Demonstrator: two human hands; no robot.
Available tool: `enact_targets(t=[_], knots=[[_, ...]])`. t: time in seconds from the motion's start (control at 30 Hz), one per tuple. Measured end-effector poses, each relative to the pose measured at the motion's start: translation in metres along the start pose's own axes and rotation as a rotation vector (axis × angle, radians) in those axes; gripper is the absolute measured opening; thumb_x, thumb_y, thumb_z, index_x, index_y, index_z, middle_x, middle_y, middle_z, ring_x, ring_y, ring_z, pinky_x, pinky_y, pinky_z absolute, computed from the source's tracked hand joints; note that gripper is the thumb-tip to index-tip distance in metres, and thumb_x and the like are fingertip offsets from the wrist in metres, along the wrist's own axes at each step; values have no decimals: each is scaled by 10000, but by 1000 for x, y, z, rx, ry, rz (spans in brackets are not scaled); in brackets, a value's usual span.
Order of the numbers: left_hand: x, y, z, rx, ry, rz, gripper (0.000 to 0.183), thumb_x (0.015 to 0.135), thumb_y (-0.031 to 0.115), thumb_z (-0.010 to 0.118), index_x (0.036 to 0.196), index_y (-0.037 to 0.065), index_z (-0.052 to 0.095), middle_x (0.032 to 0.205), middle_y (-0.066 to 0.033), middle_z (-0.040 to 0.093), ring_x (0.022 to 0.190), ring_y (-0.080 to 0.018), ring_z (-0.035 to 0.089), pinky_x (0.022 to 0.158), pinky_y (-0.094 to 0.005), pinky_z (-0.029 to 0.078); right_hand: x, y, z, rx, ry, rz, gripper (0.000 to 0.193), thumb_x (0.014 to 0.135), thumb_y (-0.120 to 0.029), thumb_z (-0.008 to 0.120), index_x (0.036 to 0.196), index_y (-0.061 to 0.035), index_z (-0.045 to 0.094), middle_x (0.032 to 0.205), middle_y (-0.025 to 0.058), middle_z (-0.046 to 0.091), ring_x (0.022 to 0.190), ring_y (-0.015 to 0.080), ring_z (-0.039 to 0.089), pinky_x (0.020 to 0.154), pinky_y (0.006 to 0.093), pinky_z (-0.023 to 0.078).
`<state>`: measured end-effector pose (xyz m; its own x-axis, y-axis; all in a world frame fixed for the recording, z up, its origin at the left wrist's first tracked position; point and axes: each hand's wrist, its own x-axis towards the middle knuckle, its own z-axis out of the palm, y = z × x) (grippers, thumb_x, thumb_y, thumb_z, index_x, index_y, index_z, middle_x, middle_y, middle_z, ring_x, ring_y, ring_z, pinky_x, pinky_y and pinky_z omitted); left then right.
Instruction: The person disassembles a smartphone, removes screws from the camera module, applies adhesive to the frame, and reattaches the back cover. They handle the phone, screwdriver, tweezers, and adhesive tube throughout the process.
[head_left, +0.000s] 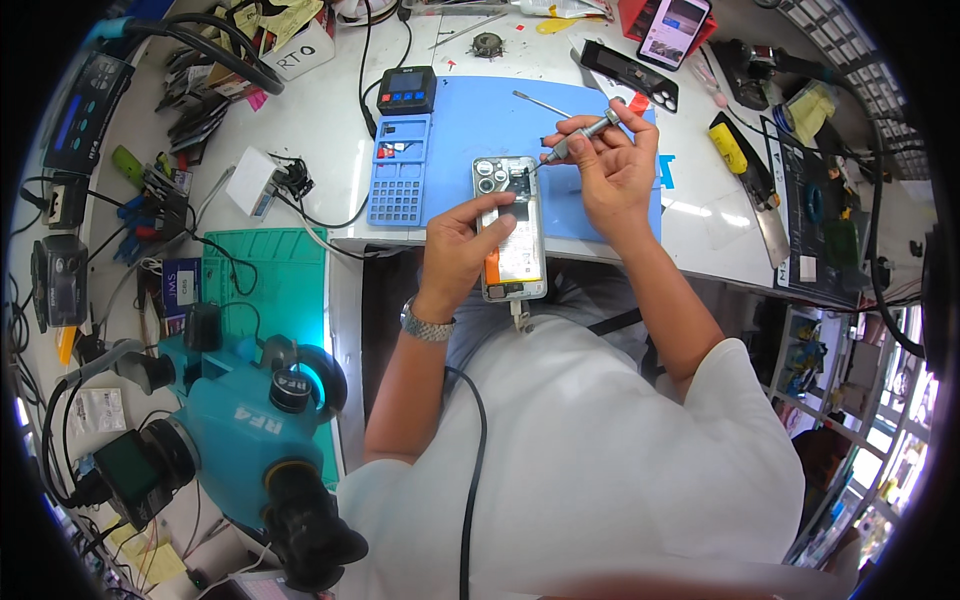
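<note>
An opened smartphone [520,258] with its back cover off lies at the front edge of the blue mat [465,120], its camera rings at the far end. A white cable plug [520,313] sits at its near end. My left hand [468,243] rests on the phone's left side, thumb and fingers bent over its middle, gripping it. In my right hand [612,170] is a slim grey screwdriver [585,135], fingers closed round the handle. It slants down to the left, its tip by the upper right of the phone; whether it touches is too small to tell.
A blue parts tray [397,200] and a small black device [407,92] stand left of the mat. A metal tool [543,103] lies on the mat. Farther right are a phone with a lit screen [675,30] and a yellow-handled knife [730,148]. A teal microscope [235,420] fills the lower left.
</note>
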<state>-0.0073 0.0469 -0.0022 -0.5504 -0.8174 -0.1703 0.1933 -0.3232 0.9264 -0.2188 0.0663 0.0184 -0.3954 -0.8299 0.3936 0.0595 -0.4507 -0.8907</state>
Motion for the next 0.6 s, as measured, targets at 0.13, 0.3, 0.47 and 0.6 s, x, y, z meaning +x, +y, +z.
enact_targets(t=[0.13,0.3,0.47,0.6], knots=[[0,-1,4,-34,10,20,319,936,39,762,1231,-59,689,1069,-82,731,897,-86,679,811,-241,565,-18,-1,13,17,-69,-74,525,1011,77,565,1413,-49,251,1173,240,614,1038,279,714,879,391,631],[0,-1,7,-45,20,52,274,943,43,766,1187,-55,690,1064,-86,728,915,-96,681,820,-247,570,-31,2,20,16,-102,-117,540,1001,93,572,1414,-61,262,1169,232,617,1024,253,709,880,361,626],[1,-4,5,-65,25,42,250,955,43,756,1176,-55,690,1071,-95,728,931,-97,680,830,-243,573,-36,5,21,-20,-97,-137,541,995,105,570,1413,-55,267,1164,227,620,1011,237,706,869,343,625],[2,-7,4,-27,41,63,229,963,38,746,1167,-52,694,1068,-91,727,934,-97,679,832,-239,572,-36,6,20,-13,-101,-155,540,992,110,571,1411,-51,270,1159,225,623,1006,231,707,864,334,625]])
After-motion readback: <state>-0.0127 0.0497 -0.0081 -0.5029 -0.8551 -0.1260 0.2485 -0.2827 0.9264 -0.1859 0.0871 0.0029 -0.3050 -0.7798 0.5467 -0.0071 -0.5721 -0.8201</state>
